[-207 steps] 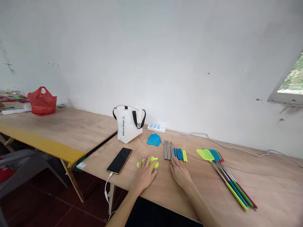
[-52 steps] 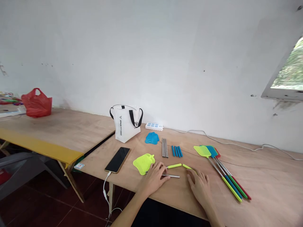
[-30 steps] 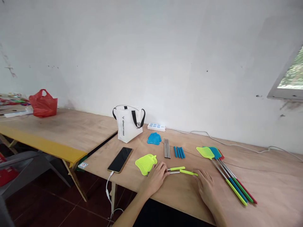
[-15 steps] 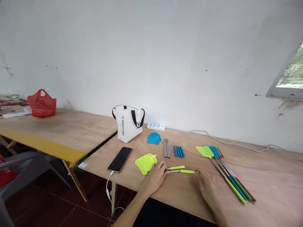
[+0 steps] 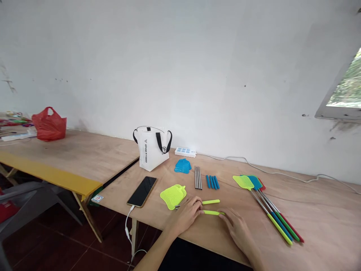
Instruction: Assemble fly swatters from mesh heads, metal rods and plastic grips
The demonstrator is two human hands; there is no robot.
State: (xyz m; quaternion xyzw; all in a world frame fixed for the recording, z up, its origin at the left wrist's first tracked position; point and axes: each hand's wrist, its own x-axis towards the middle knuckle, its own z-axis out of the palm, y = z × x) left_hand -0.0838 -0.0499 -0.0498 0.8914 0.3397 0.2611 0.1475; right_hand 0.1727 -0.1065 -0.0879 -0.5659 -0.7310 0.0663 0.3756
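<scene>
My left hand is curled over a thin metal rod at the table's front edge, beside the yellow-green swatter head. My right hand pinches the right end of a yellow-green handle sleeve. That sleeve lies in line with the rod and reaches my left fingers. A second yellow-green sleeve lies loose just behind. Farther back are blue swatter heads, bare metal rods and blue sleeves.
Assembled swatters in green, blue and red lie to the right. A phone on a cable lies left of the hands. Behind stand a white tote bag and a power strip. A red plastic bag sits far left.
My right hand has moved left with the yellow-green sleeve, which now covers the bare rod that showed between my hands. My left hand has stayed by the swatter head.
</scene>
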